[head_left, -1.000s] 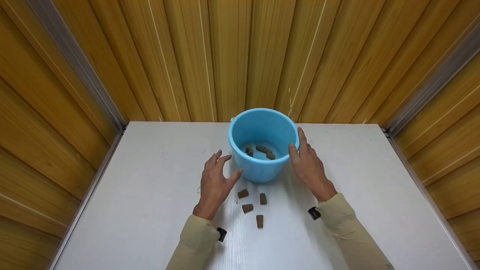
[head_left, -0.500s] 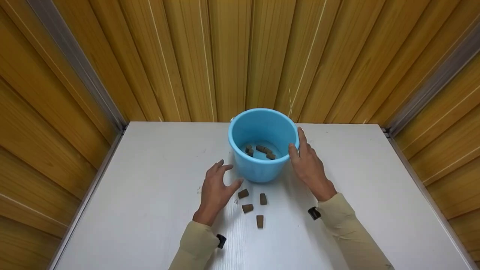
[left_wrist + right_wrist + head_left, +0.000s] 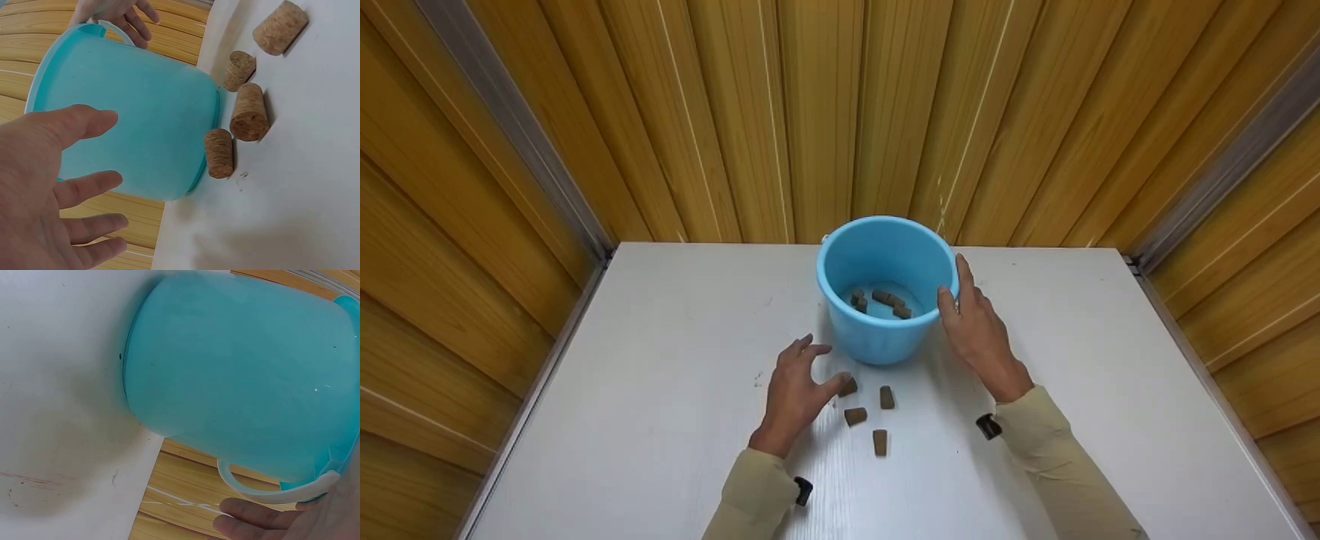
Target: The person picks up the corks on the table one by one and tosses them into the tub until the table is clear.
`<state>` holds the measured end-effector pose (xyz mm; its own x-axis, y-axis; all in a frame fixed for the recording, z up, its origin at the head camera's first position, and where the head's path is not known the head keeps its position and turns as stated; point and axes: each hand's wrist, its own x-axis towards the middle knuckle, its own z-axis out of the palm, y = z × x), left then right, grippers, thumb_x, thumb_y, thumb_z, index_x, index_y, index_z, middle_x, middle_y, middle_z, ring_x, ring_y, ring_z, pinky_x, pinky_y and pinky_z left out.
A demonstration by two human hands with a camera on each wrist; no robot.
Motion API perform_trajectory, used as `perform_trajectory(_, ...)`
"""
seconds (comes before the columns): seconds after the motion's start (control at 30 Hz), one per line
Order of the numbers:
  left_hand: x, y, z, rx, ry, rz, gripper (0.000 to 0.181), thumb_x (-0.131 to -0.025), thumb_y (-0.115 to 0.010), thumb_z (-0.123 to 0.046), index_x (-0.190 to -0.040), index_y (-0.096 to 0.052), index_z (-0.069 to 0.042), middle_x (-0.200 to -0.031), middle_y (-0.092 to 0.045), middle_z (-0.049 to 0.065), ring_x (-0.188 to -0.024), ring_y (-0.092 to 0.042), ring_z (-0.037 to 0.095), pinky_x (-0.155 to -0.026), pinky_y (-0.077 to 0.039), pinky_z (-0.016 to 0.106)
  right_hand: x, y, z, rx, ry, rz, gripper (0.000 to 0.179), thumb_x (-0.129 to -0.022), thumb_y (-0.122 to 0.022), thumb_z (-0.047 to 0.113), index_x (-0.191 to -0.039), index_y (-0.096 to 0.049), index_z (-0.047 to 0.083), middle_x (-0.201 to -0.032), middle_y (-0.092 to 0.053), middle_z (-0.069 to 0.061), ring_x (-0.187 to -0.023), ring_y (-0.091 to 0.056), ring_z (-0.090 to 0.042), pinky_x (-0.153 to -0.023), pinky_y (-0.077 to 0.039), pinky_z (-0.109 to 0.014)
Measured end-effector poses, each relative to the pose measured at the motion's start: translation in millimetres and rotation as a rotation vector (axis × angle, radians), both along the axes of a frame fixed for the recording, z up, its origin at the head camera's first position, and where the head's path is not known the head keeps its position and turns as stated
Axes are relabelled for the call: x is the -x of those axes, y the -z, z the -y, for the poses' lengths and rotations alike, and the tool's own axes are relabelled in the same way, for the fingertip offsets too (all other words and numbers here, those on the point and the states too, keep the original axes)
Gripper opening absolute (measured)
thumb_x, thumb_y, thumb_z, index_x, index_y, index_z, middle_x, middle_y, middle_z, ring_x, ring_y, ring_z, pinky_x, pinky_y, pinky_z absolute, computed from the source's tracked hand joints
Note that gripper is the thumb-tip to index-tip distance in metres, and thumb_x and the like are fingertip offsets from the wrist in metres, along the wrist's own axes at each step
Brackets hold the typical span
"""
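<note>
A light blue bucket (image 3: 877, 341) stands on the white table, with several cork stoppers (image 3: 885, 298) at its bottom. My right hand (image 3: 979, 337) holds its right rim, thumb over the edge and fingers outside, beside the white handle (image 3: 270, 496). In front of the bucket, several more tapered corks lie loose: one (image 3: 886, 397) to the right, one (image 3: 855, 416) nearer me and one (image 3: 880, 442) nearest. My left hand (image 3: 795, 394) hovers at their left with fingers spread and nothing held. From above, its thumb partly covers the leftmost cork (image 3: 850, 387); the left wrist view shows a gap.
Wood-patterned panels (image 3: 817, 120) rise behind the table (image 3: 675, 360) and on both sides. Metal strips (image 3: 532, 135) run along the corners. Small dark crumbs (image 3: 758, 379) lie left of my left hand.
My left hand has come down from beside the bucket toward me and slightly right, its thumb now over the leftmost cork in the head view. The right hand and bucket stay still.
</note>
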<state>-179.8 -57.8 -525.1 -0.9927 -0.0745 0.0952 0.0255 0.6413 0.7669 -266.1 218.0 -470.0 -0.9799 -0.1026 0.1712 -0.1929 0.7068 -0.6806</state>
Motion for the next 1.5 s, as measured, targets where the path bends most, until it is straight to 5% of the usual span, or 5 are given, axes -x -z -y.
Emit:
perform_trajectory(1.07,11.4,29.5,-11.7,-0.024,0.038,0.044,0.044,-0.09,-0.083,-0.029,-0.127,-0.073,-0.007,-0.155,-0.052,0.021,-0.147,-0.044,0.042,-0.117,-0.04,0.058,1.6,-1.5,0.9,-0.014,0.0,0.014,0.075,-0.113,-0.035,0.049,-0.172,-0.003,0.016,-0.151,-0.049,-0.027,-0.129,-0.056,-0.044,-0.103,-0.048,-0.068)
perform_trajectory(1.5,13.0,41.0,-14.1,0.052,0.04,-0.032,0.038,-0.091,-0.081,-0.027,-0.122,-0.075,-0.006,-0.149,-0.057,0.024,-0.146,-0.045,0.045,-0.119,-0.036,0.058,1.0,-0.4,1.0,-0.007,0.01,0.014,0.075,-0.112,-0.035,0.05,-0.172,-0.005,0.015,-0.149,-0.051,-0.027,-0.13,-0.055,-0.044,-0.102,-0.047,-0.068)
